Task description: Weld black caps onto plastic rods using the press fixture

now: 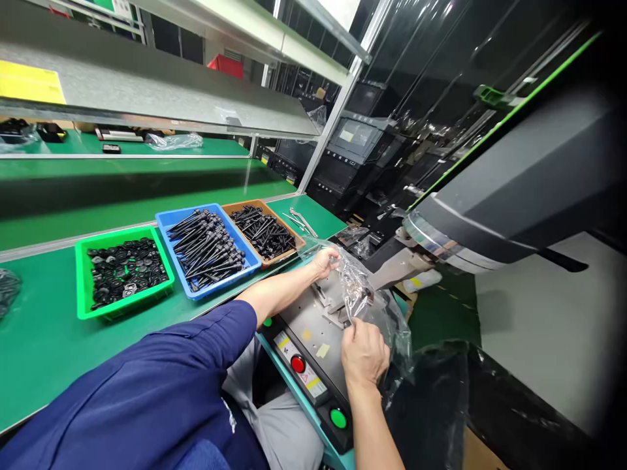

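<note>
My left hand (325, 262) pinches the upper edge of a clear plastic bag (365, 297) that lies over the grey base of a press machine (313, 333). My right hand (363, 352) is closed on the bag's lower part, near a small dark piece inside it. The machine's head (494, 202) hangs above and to the right of the bag. A red button (298, 363) and a green button (337, 418) sit on the machine's front panel, just left of my right hand.
On the green bench (44, 339) stand three trays: a green tray (81, 287) of small black parts, a blue tray (164, 220) of black rods, an orange tray (235, 207) of black screws. Tweezers (301, 222) lie behind them. Black plastic sheeting (441, 405) is at lower right.
</note>
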Demonstrator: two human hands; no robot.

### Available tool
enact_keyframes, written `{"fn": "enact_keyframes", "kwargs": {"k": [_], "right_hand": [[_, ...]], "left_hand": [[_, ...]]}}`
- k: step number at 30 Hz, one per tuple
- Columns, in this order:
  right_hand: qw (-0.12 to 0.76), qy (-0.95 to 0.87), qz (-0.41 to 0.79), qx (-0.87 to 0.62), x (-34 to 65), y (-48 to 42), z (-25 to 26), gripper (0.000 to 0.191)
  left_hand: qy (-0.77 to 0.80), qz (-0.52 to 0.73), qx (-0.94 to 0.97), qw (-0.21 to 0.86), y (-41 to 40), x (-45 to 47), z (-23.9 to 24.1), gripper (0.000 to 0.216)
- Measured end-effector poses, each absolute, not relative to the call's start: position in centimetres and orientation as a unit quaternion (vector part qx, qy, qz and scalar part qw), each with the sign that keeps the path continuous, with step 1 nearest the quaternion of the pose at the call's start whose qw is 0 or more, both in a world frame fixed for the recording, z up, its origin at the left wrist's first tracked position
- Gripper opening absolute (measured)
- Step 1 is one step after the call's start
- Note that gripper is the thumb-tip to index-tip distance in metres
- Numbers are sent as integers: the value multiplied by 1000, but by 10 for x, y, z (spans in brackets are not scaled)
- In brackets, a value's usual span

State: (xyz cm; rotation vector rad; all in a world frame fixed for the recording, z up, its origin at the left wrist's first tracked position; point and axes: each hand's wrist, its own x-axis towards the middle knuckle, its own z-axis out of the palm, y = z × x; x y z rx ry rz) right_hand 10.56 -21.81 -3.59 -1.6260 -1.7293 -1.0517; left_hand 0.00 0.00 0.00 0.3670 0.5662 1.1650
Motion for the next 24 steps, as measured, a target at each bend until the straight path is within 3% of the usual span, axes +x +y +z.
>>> {"fn": "enact_keyframes", "kwargs": {"k": [4,8,10,16,21,24], "right_hand": [[298,-645,-372,-597,102,-216,-41,15],[314,-621,-367,-618,102,-212,-41,17],[312,-624,-360,-619,100,-211,-42,19],[291,-662,-320,-612,89,-205,-43,21],[287,-684,-304,-597,84,-194,-40,21],[282,-696,-303,-587,81,-189,-37,22]], "left_hand": [[270,514,159,799,-8,-13,-15,9],[284,427,173,841,-36,-20,-25,41],[278,393,195,855,-56,-21,-30,47],[294,395,315,811,-93,-21,-27,36],[323,389,362,783,-71,-17,-8,36],[343,378,347,787,-50,-12,3,23]]}}
